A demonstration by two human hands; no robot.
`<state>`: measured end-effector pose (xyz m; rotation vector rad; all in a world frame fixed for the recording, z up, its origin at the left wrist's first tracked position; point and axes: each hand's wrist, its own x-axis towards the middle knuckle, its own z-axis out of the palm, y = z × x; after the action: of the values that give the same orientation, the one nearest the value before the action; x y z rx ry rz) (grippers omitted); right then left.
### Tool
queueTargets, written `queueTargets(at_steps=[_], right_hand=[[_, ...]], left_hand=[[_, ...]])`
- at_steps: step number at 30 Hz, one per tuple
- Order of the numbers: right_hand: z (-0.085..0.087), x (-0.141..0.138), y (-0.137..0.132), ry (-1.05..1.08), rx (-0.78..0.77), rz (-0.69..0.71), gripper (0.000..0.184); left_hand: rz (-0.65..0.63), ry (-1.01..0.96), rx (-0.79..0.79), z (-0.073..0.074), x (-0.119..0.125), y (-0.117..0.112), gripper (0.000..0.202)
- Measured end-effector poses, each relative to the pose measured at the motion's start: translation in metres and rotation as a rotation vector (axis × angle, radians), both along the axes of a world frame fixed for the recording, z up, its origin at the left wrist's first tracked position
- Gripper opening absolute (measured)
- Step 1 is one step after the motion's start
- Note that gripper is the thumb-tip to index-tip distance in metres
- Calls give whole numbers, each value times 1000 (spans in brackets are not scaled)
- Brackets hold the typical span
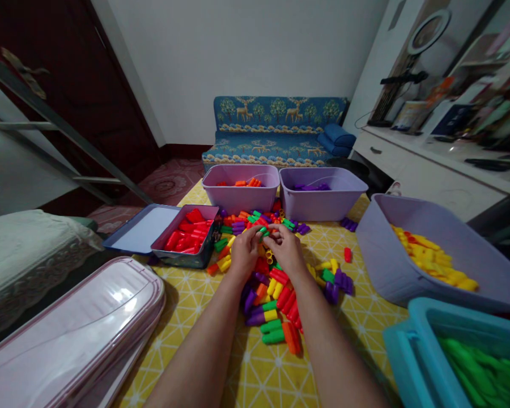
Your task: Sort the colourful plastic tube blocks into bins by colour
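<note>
My left hand (pixel 244 249) and my right hand (pixel 287 246) meet over a heap of small plastic blocks (pixel 276 294) in red, green, yellow, purple and orange on a yellow patterned tablecloth (pixel 255 374). Both hands pinch a green block (pixel 263 231) between their fingertips, one on each end. The fingers of both hands are curled closed around it. More loose blocks lie under and beyond the hands.
A blue tin of red blocks (pixel 189 237) with its lid open sits left. Two purple tubs stand behind, one with orange blocks (pixel 240 187), one with purple (pixel 321 190). At right are a purple tub of yellow blocks (pixel 433 255) and a teal bin of green ones (pixel 463 345). A pink-rimmed lid (pixel 68 334) lies front left.
</note>
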<state>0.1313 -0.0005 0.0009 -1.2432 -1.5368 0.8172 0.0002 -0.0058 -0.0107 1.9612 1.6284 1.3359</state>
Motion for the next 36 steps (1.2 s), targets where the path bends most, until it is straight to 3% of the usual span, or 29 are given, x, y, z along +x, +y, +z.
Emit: queueTargets(at_steps=[8,25,33,36], right_hand=[[9,2,-3,30,18,75,20],[19,1,-6,192,-124,72,18],[25,5,-3,505,-187,-79,24],[44,7,-5,769,-44,-248,24]], left_hand=[[-54,-55,-25,6,0,-4,31],[-112,-181,-9,6,-1,-4,34],[-130,-246,-36,4,0,-3,35],[-116,-229,-44,5,1,-4,33]])
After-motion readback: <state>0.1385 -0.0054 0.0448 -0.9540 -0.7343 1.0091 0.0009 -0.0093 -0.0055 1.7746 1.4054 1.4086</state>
